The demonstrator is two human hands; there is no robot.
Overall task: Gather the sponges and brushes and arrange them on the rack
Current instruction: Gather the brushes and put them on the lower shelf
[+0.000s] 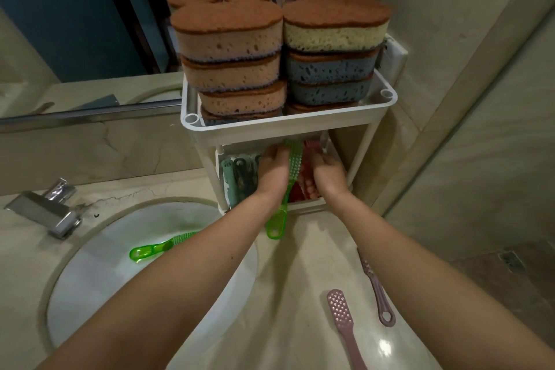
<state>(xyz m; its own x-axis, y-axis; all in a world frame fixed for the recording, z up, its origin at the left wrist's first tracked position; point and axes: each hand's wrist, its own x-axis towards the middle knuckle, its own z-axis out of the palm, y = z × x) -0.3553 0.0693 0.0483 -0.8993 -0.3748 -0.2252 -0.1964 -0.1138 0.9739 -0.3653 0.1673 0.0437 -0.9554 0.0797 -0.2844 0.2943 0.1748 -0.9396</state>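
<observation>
step: shelving brushes | left hand (271,173) fingers grip green brush (290,177) in rack (270,130) lower shelf | right hand (327,173) at red brushes (297,193), fingers unclear | next: fetch sink brush (150,251), pink brushes (342,320)

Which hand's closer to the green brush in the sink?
Left. The left hand is up and right of the green brush, at the rack's lower shelf; right hand is farther right.
</observation>
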